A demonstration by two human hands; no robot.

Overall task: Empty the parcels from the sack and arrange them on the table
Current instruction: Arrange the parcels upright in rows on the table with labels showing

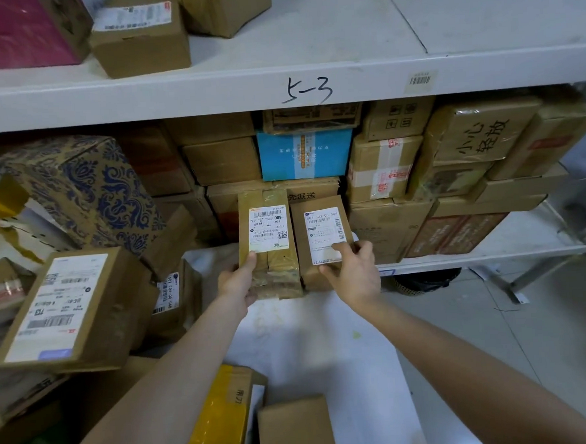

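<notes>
From my head camera, both arms reach forward toward the lower shelf. My left hand [237,283] grips the bottom of a tall taped parcel [266,203]. The thumb is pressed on its front just under the white label and the fingers are wrapped behind it. My right hand [354,277] holds a shorter parcel [313,205] by its lower right corner, with the thumb lying on the label and the fingers curled round the side. The two parcels stand upright and side by side, touching. They are just in front of the stacked cartons on that shelf, below a blue box [304,154]. I cannot tell whether they rest on anything or hang in my grip.

Under my hands lies the white sack [309,344], spread toward me. At its near end sit a yellow-taped box [221,421] and a plain brown box [294,431]. To my left are a large labelled carton [92,323], tilted, and a blue-patterned box [84,193]. The upper shelf edge [208,96] is marked "5-3".
</notes>
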